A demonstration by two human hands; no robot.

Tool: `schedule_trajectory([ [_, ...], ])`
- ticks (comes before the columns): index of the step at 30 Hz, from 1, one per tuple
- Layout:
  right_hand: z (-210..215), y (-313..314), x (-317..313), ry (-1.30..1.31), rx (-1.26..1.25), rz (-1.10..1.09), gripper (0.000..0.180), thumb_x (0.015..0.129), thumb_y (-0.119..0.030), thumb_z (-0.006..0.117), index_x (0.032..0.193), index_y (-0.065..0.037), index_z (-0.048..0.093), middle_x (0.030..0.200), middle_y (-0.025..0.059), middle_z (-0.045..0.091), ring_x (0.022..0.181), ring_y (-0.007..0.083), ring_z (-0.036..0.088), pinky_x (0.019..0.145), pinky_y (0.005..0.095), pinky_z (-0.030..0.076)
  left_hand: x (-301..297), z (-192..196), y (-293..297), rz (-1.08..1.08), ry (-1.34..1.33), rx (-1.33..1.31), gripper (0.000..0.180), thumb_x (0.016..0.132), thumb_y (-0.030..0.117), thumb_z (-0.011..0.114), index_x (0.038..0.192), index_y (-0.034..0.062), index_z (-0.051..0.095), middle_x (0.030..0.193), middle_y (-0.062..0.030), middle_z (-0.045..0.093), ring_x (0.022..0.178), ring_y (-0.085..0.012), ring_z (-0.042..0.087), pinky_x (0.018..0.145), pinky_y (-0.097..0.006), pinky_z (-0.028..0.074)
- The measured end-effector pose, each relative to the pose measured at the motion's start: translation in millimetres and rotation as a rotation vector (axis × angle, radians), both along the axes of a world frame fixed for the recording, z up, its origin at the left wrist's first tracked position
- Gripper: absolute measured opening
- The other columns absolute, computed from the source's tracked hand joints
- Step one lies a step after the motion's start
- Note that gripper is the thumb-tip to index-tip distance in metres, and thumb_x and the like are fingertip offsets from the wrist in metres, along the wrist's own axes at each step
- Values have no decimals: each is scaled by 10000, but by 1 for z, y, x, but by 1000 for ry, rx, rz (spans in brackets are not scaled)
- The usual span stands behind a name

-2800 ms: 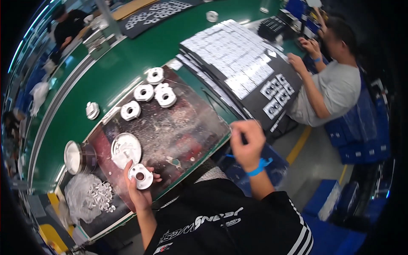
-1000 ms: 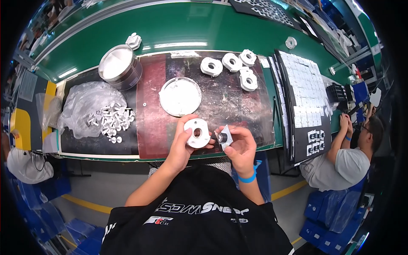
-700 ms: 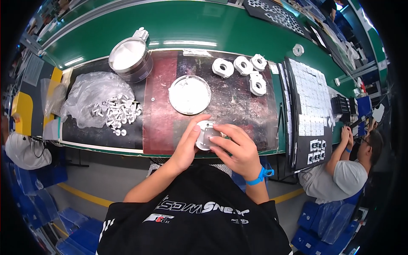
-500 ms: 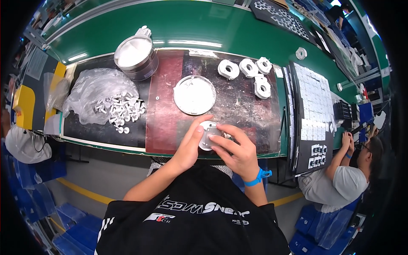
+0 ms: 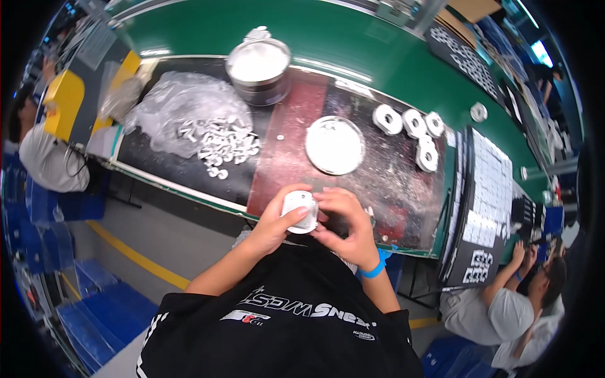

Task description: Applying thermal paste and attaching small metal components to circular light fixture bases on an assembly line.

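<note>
A white round plastic part (image 5: pixel 307 222) is held in front of me, just off the near edge of the table. My left hand (image 5: pixel 275 222) wraps round its left side, with the thumb lying across its face. At its right edge, the fingers and thumb of my right hand (image 5: pixel 350 228) pinch it; a blue band circles that wrist. Beyond my hands, a shallow round dish (image 5: pixel 335 146) with a bright white inside rests on the mat. Several white ring-shaped housings (image 5: pixel 387 120) stand to its right.
On the left, small white mushroom-shaped pieces (image 5: pixel 230 146) spill from a clear plastic bag (image 5: pixel 170 104). Behind them stands a round clear tub (image 5: pixel 259 88). Stacked black trays of white parts (image 5: pixel 484 205) occupy the right, beside a co-worker in a grey shirt (image 5: pixel 488 309).
My view has turned, so the table appears shifted right and tilted. The part is turned in my hands; my right fingers have moved from its face to its right edge.
</note>
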State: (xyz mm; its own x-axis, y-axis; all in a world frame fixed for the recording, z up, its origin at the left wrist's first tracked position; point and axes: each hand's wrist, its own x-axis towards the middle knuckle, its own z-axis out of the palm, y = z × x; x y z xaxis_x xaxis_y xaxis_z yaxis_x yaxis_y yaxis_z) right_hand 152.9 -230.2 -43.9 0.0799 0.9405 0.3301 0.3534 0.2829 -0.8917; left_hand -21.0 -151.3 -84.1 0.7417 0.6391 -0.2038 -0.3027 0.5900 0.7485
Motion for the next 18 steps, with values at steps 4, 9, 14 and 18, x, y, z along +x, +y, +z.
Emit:
schedule_trajectory([
  [4,-5,52,-28,-116,-24,-59,196,843,-41,657,1036,-16,639,1027,122,630,919,251,629,812,340,497,-53,-1,9,172,5,-10,411,963,175,571,1294,70,352,1085,-267,647,903,-324,692,769,-398,585],
  [9,-18,112,-89,-416,98,126,274,830,-111,695,1093,-66,635,963,125,604,841,316,632,704,397,517,-99,-5,8,443,36,4,393,963,163,549,1277,91,326,1068,-247,628,895,-339,684,752,-412,584],
  [14,-27,142,-126,-523,74,101,253,817,-167,702,1036,-71,617,865,116,569,785,333,625,655,436,513,-121,-6,10,549,55,-5,367,956,133,518,1262,66,326,1108,-264,613,905,-343,678,769,-416,584],
  [18,-42,148,-128,-582,99,110,139,824,-97,664,952,-54,634,802,128,582,745,336,629,646,424,514,-130,-8,15,576,76,3,354,968,140,502,1267,62,330,1124,-273,613,920,-346,677,791,-430,585],
])
